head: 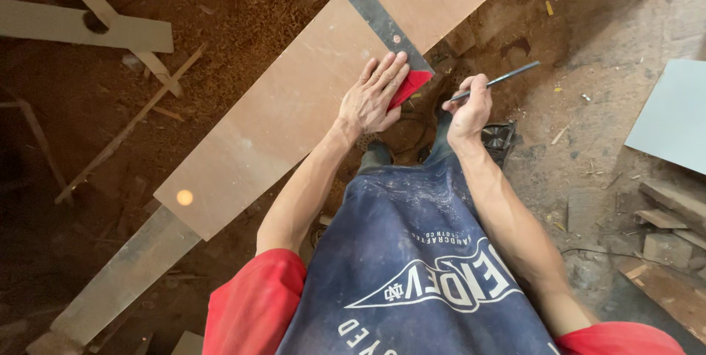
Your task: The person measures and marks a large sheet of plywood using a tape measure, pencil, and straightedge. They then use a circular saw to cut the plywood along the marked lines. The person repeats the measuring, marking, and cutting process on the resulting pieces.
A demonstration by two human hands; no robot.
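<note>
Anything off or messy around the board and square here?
Nothing damaged. Left hand presses the red-handled square flat on the brown board; right hand holds a pencil off the board's edge. Sawdust and offcuts litter the floor.

We press our left hand point(373, 96) flat on the red-handled square point(382, 27) lying across the brown board point(294, 97), while our right hand point(471, 108) holds a pencil point(500, 79).
</note>
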